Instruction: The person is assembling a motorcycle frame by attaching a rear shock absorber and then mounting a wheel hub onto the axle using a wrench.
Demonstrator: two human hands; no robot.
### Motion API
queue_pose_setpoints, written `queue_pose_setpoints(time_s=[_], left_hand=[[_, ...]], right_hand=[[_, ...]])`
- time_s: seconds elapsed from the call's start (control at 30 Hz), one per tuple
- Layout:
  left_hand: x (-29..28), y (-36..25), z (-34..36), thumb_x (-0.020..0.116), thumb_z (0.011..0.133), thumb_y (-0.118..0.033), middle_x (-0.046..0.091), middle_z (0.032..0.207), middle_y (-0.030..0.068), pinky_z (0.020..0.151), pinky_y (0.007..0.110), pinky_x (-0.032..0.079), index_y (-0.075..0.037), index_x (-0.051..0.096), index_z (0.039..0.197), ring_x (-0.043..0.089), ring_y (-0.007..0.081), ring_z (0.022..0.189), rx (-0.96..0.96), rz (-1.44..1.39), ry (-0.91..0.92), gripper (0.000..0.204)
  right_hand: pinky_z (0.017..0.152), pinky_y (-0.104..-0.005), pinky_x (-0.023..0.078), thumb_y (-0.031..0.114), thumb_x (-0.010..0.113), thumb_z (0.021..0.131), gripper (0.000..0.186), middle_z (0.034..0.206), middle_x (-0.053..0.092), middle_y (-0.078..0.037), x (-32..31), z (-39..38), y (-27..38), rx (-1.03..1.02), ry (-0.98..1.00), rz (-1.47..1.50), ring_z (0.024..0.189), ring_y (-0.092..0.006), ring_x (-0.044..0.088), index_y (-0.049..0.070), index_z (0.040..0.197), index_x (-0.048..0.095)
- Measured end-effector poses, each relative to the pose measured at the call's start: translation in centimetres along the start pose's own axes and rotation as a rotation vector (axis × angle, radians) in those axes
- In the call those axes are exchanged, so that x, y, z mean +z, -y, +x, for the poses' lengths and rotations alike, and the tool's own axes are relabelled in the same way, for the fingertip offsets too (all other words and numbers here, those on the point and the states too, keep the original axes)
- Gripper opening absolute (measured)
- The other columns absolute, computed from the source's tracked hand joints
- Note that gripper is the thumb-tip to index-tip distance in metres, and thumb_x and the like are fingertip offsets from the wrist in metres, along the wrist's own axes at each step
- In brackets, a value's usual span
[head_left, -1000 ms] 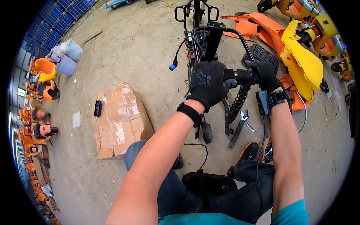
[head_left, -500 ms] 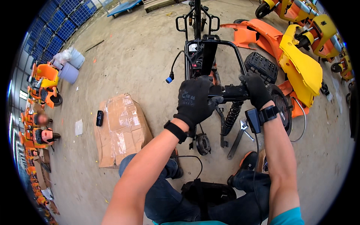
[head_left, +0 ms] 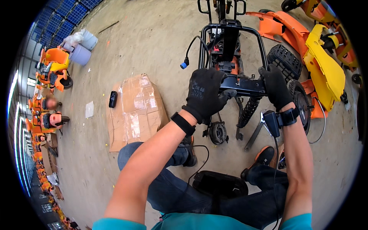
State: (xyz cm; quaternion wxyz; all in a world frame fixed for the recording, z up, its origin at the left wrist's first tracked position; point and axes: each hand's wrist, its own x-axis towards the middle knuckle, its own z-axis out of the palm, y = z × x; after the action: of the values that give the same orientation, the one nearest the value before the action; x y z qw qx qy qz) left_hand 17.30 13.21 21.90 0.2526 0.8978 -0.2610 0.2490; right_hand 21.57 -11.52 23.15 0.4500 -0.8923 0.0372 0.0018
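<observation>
My left hand, in a black glove, is closed around the left end of a black scooter frame at its rear crosspiece, the thumb lying along it. At the right end of the same crosspiece my right hand, also gloved in black, is wrapped on the tube. Below the crosspiece hang a coil shock absorber and a round drum-like part. A cable with a blue plug sticks out left of the frame. An adjustable wrench lies on the floor under the right wrist, partly hidden.
A taped cardboard box stands left of my knee, with a small black part at its edge. To the right lie a wheel, a black ribbed part and orange and yellow body panels. Pails and scooters stand far left.
The view has shifted, so the floor, box and frame appear higher and further right. Both hands keep their hold on the crosspiece.
</observation>
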Motion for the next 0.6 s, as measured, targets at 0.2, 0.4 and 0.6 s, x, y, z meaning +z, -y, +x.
queue_pose_setpoints(time_s=[0.2, 0.4, 0.6], left_hand=[[-0.4, 0.4, 0.0, 0.082, 0.073, -0.034, 0.063, 0.096, 0.0108, 0.083, 0.044, 0.043, -0.007, 0.062, 0.106, 0.058, 0.0320, 0.091, 0.041, -0.003, -0.029, 0.047], [-2.1, 2.1, 0.2, 0.079, 0.077, -0.044, 0.062, 0.084, 0.0109, 0.073, 0.042, 0.045, -0.005, 0.063, 0.094, 0.058, 0.0308, 0.079, -0.037, 0.035, 0.043, 0.046], [-3.9, 2.9, -0.2, 0.073, 0.084, -0.041, 0.061, 0.083, 0.0126, 0.074, 0.041, 0.045, -0.003, 0.062, 0.093, 0.058, 0.0312, 0.079, -0.177, -0.026, 0.075, 0.041]], right_hand=[[0.075, -0.0466, 0.048, 0.012, 0.056, 0.085, 0.015, 0.080, 0.060, -0.023, 0.7, 0.6, -1.5, -0.454, -0.037, -0.546, 0.086, -0.0394, 0.061, 0.002, 0.090, 0.066], [0.077, -0.0488, 0.051, 0.018, 0.058, 0.089, 0.020, 0.087, 0.063, -0.026, 2.9, 0.3, 1.7, -0.202, -0.112, -0.168, 0.089, -0.0422, 0.063, -0.001, 0.088, 0.064], [0.078, -0.0507, 0.049, 0.022, 0.059, 0.089, 0.026, 0.092, 0.060, -0.030, 5.1, 0.9, 2.3, -0.273, -0.082, -0.221, 0.086, -0.0438, 0.063, -0.002, 0.096, 0.066]])
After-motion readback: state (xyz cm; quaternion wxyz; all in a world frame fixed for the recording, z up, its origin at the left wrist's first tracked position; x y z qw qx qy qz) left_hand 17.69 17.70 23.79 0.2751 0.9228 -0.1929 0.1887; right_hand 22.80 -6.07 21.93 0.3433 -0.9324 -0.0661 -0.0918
